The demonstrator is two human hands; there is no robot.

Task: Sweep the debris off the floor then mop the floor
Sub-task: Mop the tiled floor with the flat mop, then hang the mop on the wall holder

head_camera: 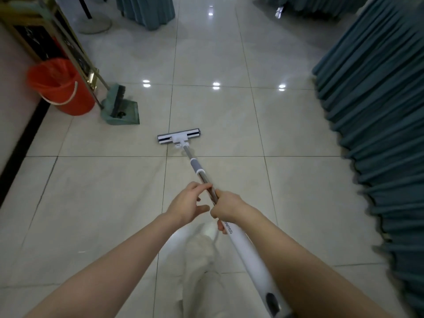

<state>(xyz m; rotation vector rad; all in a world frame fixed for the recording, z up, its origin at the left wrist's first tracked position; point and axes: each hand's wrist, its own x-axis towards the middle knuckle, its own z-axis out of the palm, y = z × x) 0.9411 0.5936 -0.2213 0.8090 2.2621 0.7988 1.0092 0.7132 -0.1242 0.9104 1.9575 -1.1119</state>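
**Mopping stage of a sweep-then-mop task, head view.** The right hand [229,208] is gripping the mop [243,249], its fingers wrapping round the top of the white handle where the dark shaft begins. The left hand [189,200] is lying just beside it, a little further down the shaft. Its fingers [205,185] are loosely bent and only touching the shaft, with the thumb standing free (not a full grasp). The mop head [179,135] is resting flat on the floor [229,111] ahead of the person, near the middle of the view and across a tile joint. The dustpan [124,113] is standing apart from the head, to its left. The broom [119,95] is propped in it and dark debris [120,115] is lying inside. An orange bucket [60,88] is sitting next to it by the wall.

No loose debris is showing on the tiles in view, so the sweeping is judged done and the mopping is in hand. The next move is likely calling for the left hand to close round the shaft. After that would come a straight push or pull of the head along the tiles, keeping it flat and clear of the teal curtains [367,111] hanging on the right
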